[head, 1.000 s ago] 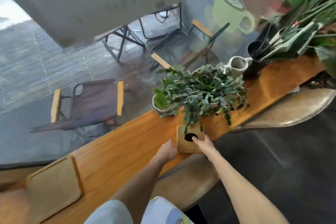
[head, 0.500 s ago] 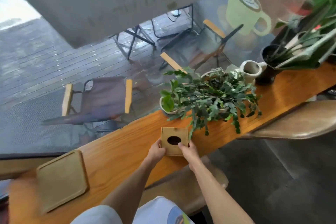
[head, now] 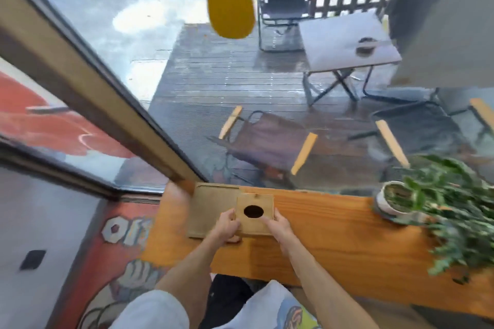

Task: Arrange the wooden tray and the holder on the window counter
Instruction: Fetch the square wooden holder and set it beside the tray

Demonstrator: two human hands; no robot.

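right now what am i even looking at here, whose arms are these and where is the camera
The camera is worn on a person's head and looks forward and down, so the two bare arms coming up from the bottom edge are that person's own. There is no machine here.

In front of them runs a wooden window counter, with glass behind it and outdoor chairs and a folding table beyond. At the counter's left end lies a flat wooden tray. The left hand and the right hand grip the two sides of a small wooden box, the holder, which has a dark oval hole in its top. It overlaps the tray's right part; whether it rests on it or is just above, I cannot tell. Further right stands a potted plant, blurred by head motion.
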